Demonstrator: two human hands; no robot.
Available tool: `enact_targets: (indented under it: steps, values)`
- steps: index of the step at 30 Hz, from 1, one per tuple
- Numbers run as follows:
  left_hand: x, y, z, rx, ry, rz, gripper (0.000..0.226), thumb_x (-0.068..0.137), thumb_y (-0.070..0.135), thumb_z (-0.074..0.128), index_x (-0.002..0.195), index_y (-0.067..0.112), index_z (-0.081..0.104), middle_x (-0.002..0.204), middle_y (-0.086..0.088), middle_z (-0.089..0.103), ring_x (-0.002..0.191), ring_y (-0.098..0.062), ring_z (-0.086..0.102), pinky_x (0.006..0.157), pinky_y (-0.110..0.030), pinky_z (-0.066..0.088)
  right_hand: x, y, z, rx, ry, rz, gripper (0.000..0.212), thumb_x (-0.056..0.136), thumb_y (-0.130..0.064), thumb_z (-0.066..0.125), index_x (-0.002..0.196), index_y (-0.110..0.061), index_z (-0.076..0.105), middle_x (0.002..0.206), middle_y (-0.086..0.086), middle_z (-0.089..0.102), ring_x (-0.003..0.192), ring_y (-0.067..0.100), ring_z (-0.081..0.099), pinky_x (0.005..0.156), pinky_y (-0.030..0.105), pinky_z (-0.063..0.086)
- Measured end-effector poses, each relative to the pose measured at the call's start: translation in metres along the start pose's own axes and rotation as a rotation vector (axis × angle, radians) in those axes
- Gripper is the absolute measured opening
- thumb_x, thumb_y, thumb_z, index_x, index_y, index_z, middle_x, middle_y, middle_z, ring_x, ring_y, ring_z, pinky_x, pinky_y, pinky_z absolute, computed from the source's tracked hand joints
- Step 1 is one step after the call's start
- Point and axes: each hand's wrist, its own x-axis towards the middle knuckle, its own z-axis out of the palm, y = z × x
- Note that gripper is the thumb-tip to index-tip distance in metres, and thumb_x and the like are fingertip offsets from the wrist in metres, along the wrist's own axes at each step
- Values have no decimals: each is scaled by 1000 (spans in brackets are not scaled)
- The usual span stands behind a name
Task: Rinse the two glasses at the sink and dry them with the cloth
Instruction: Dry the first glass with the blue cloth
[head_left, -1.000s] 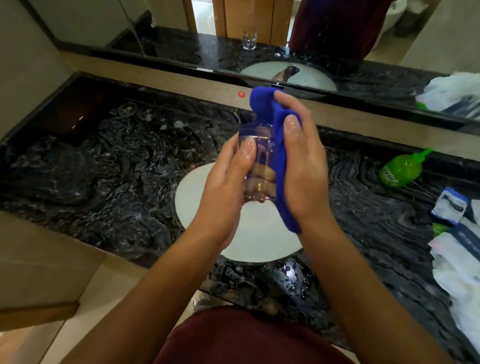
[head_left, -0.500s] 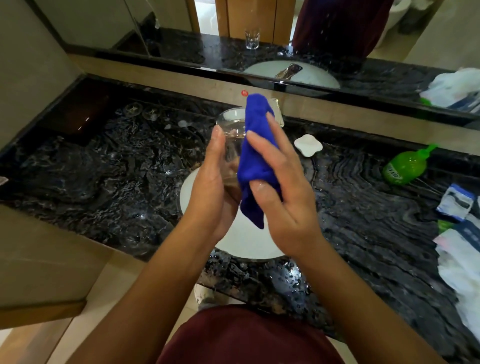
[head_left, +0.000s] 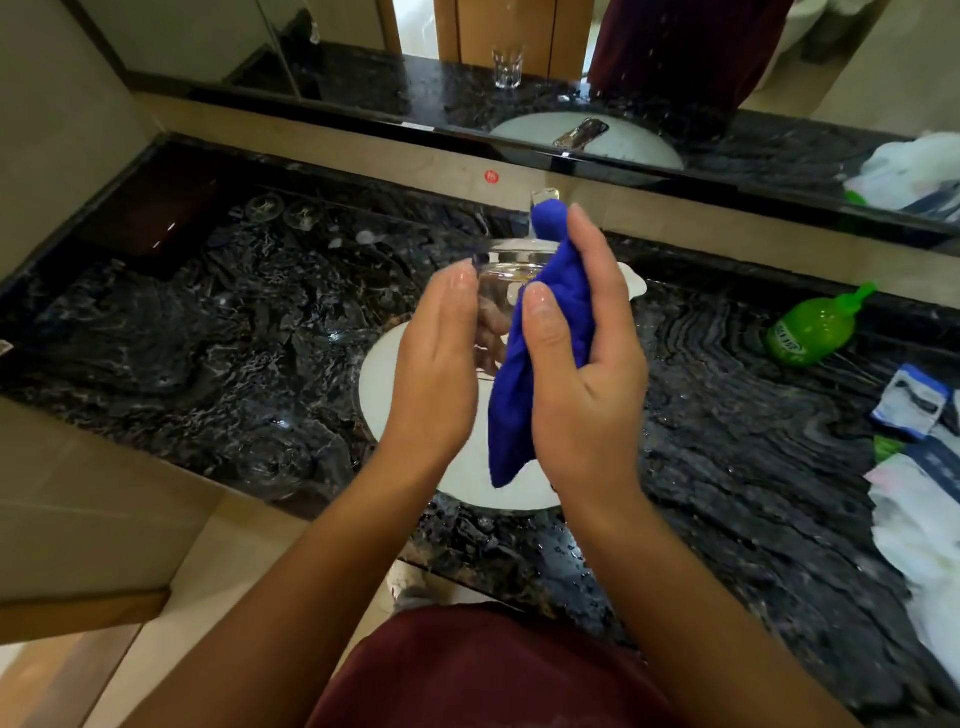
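A clear glass (head_left: 498, 280) is held over the white sink (head_left: 384, 395), its rim tilted away from me. My left hand (head_left: 436, 374) grips it from the left, fingers behind the glass and thumb along its near side. My right hand (head_left: 587, 384) grips a bunched blue cloth (head_left: 524, 395) and presses it against the glass's right side; the cloth's tail hangs below. A second clear glass (head_left: 275, 462) stands on the wet counter at the front left, faint against the dark stone.
The black marble counter (head_left: 208, 338) is wet. A faucet (head_left: 544, 196) sits behind the cloth. A white soap dish (head_left: 636, 283), a green bottle (head_left: 810, 332), packets (head_left: 909, 402) and white bags (head_left: 919, 525) lie to the right. A mirror runs along the back.
My right hand has swung the cloth from the glass's far right side round toward me. The glass has tipped in my left hand, so its rim now shows.
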Motion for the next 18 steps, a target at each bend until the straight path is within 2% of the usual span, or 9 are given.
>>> enact_targets:
  steps: [1,3,6,8,10,13,15,18]
  values:
    - [-2,0,1,45,17,35,43,113,38,33,117,9,64,96,-16,71,81,-27,68,71,-31,56,1,1,0,-21,8,-8,50,106,-22,56,154,-20,44,156,-6,50,143,16,49,116,39,44]
    - [-3,-3,1,89,-9,47,45,111,45,34,118,11,63,99,-10,73,89,-25,71,78,-38,60,1,4,2,-96,4,-48,52,105,-21,59,154,-17,44,158,0,48,145,17,48,117,42,43]
    - [-3,-4,4,-89,-81,-120,58,106,59,35,127,14,65,116,-7,76,109,-22,73,95,-44,59,0,7,4,-137,-50,-74,53,104,-23,59,155,-18,43,162,5,44,150,19,41,119,45,40]
    - [-2,1,2,-337,-93,-254,60,107,56,33,132,13,65,123,-12,75,115,-25,72,95,-38,59,-1,8,5,-171,-122,-93,50,105,-27,55,154,-20,45,164,3,40,154,18,34,121,47,37]
    - [1,3,-3,-471,-95,-316,60,109,55,29,134,14,65,127,-12,73,118,-25,70,93,-34,59,-6,9,5,-273,-204,-146,45,105,-28,55,150,-21,53,167,1,36,158,17,24,125,44,31]
    - [4,5,-9,-511,-108,-355,67,107,59,27,135,10,65,125,-14,74,118,-25,71,98,-33,58,-24,14,5,-326,-266,-233,41,104,-26,56,144,-17,59,166,6,37,160,24,17,128,39,24]
    - [3,5,-10,-473,-114,-349,63,106,58,30,129,13,68,120,-11,76,113,-21,73,94,-29,59,-27,15,5,-340,-275,-243,42,104,-27,54,144,-17,59,166,6,36,161,26,15,128,34,20]
    - [-1,3,-6,-473,-145,-312,56,103,54,35,134,17,64,129,-10,73,120,-21,69,96,-30,58,-10,9,2,-347,-260,-230,42,104,-27,54,145,-20,58,167,3,34,159,23,19,127,33,24]
